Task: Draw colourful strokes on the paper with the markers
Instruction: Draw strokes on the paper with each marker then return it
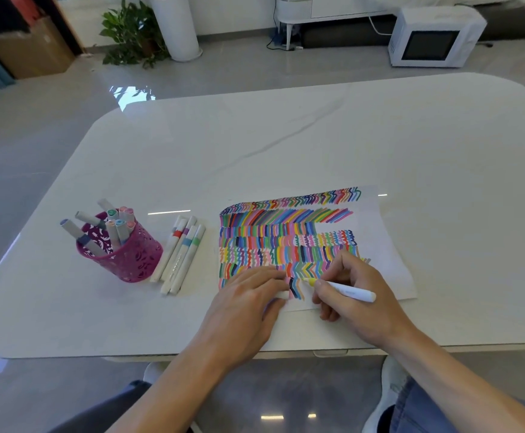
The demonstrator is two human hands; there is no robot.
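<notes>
One marker [345, 290], white-barrelled with a yellow tip, is gripped by the right hand [369, 310], whose fingers pinch it close behind the tip. Its long axis runs slantwise: the tip points left and slightly away and meets the paper [386, 245] at the nearest row of strokes, while the blunt rear end sticks out to the right, towards the person. The left hand [248, 303] rests on the paper's near left part, fingers reaching towards the tip; a small white piece [282, 295] shows at its fingertips, but I cannot tell whether it is pinched or merely lies under them. Most of the sheet is filled with rows of short strokes, zigzags and chevrons in many colours, with a bare margin on its right. To the left of the paper several loose markers [181, 254] lie side by side on the desk [317, 135], roughly parallel, their long axes running from near left to far right. Just beside them stands a pink perforated cup [129, 257] holding more markers [112, 228], which lean out to the left. The desk is white and glossy, faintly veined, with rounded corners. Beyond it lies a shiny grey floor [36, 126] with a white microwave [433, 39], a green plant [133, 35], a white cylinder [176, 26] and a cardboard box [29, 48]. Below the desk's near edge a white shoe [390, 389] shows.
</notes>
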